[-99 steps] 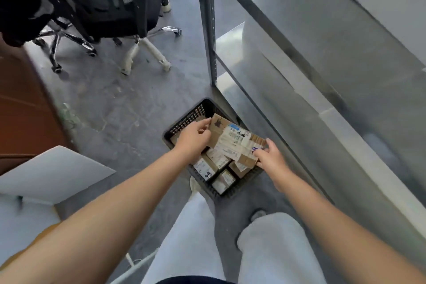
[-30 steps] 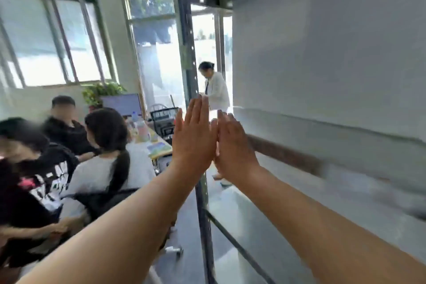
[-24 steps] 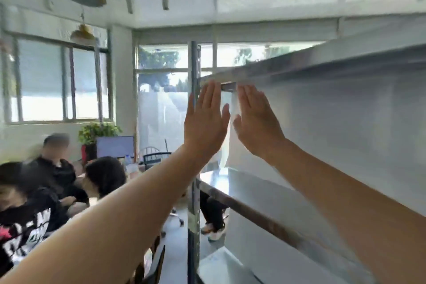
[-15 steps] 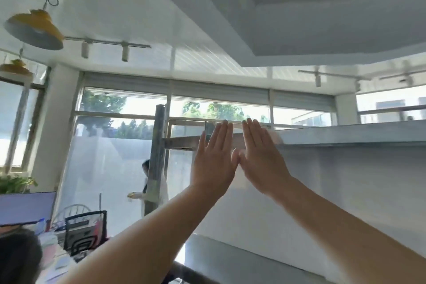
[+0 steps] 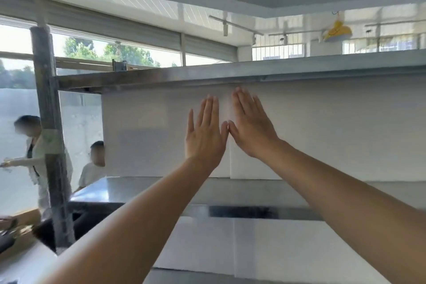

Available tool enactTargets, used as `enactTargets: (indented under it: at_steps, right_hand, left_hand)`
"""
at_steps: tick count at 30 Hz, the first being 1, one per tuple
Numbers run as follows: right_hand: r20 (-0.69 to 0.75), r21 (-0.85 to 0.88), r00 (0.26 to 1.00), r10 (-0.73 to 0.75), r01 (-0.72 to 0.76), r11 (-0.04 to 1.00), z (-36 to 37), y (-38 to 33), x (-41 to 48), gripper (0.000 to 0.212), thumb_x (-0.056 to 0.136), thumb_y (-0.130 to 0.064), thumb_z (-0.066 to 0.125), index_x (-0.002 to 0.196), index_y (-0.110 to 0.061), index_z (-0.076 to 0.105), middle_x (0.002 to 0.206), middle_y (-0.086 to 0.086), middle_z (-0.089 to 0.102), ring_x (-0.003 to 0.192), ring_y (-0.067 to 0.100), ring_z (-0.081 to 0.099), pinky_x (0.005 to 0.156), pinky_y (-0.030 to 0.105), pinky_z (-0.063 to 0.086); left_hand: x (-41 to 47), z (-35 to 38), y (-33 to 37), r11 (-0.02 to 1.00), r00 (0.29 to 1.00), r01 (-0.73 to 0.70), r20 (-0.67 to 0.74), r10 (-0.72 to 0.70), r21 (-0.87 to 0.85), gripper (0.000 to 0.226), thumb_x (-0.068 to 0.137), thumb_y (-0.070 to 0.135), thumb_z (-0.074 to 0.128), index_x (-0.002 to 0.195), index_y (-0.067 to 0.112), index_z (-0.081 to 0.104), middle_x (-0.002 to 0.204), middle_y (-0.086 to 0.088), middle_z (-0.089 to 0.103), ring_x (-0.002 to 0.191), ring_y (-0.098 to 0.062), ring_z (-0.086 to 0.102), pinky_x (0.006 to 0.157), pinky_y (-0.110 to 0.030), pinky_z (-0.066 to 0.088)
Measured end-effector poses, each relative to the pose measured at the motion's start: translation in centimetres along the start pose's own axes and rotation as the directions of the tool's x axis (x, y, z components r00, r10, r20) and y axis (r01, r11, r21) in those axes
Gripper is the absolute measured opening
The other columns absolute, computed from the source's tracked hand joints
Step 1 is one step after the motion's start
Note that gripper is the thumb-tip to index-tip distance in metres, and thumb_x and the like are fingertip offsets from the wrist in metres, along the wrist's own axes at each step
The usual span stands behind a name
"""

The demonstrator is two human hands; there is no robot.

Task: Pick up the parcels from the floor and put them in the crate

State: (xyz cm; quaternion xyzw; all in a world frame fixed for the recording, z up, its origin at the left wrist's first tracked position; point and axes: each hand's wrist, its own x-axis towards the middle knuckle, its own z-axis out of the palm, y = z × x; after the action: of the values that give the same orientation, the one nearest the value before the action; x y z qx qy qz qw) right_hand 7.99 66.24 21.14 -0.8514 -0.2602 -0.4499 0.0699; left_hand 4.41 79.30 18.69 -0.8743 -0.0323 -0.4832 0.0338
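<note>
post [image 5: 49, 122] at frame left | your left hand [image 5: 205, 136], centre: flat, fingers straight, grip released, empty | your right hand [image 5: 250, 127], just right of it: the same, thumbs touching | shelf [image 5: 230, 74] above both | parcels, crate: out of view, likely on the floor below frame, so you reach down; long axis, nearer hand: cannot tell

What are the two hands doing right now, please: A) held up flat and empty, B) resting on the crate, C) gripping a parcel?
A: the left hand and right hand are held up with straight fingers, thumb tips touching, before the metal shelf, holding nothing.
</note>
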Motion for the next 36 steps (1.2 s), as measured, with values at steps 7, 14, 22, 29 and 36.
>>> enactTargets:
  at_steps: [7,14,22,29,36]
  right_hand:
    - [0.037,-0.095,0.998,0.047,-0.043,0.995,-3.6,5.6,-6.1,0.068,0.105,-0.046,0.019,0.156,-0.011,-0.008,0.164,0.006,-0.014,0.15,0.018,-0.015,0.12,0.034,-0.012]
    - [0.083,-0.197,0.978,0.191,-0.172,0.965,-10.2,16.5,-15.1,0.072,0.102,-0.054,0.015,0.156,-0.014,-0.01,0.164,0.003,-0.015,0.15,0.018,-0.016,0.122,0.038,-0.008]
    - [0.022,-0.37,0.926,0.378,-0.343,0.863,-21.0,29.6,-26.3,0.072,0.103,-0.052,0.019,0.156,-0.012,-0.009,0.164,0.005,-0.014,0.15,0.018,-0.016,0.12,0.036,-0.014]
    - [-0.013,-0.458,0.853,0.522,-0.469,0.755,-27.0,37.2,-38.7,0.069,0.104,-0.044,0.022,0.156,-0.007,-0.006,0.164,0.007,-0.012,0.15,0.017,-0.017,0.121,0.036,-0.014]
    - [-0.061,-0.601,0.679,0.731,-0.61,0.517,-34.2,41.9,-48.5,0.071,0.103,-0.047,0.017,0.154,-0.009,-0.016,0.162,0.007,-0.019,0.148,0.019,-0.021,0.122,0.041,-0.009]
  left_hand:
    - [-1.3,-1.4,6.3,0.999,0.999,-0.037,-0.022,0.037,-0.026,0.064,0.103,0.048,0.005,0.155,0.016,-0.015,0.164,-0.001,-0.017,0.15,-0.016,-0.016,0.123,-0.044,-0.006]
    - [-4.0,-2.7,19.5,0.98,0.991,-0.132,-0.012,0.131,-0.151,0.065,0.104,0.047,0.009,0.155,0.015,-0.015,0.164,-0.001,-0.017,0.15,-0.015,-0.017,0.122,-0.045,-0.01]
    - [-7.3,-5.1,39.5,0.903,0.96,-0.28,-0.072,0.271,-0.326,0.067,0.103,0.052,0.006,0.155,0.016,-0.016,0.164,-0.002,-0.018,0.15,-0.018,-0.016,0.123,-0.048,-0.005]
    - [-12.1,-7.2,53.9,0.743,0.865,-0.485,-0.125,0.486,-0.461,0.066,0.104,0.049,0.006,0.154,0.014,-0.02,0.162,-0.002,-0.024,0.148,-0.016,-0.022,0.122,-0.046,-0.009]
    - [-16.3,-8.5,65.5,0.534,0.806,-0.533,-0.202,0.557,-0.656,0.063,0.104,0.044,0.009,0.156,0.015,-0.012,0.164,-0.002,-0.014,0.151,-0.016,-0.013,0.123,-0.047,-0.001]
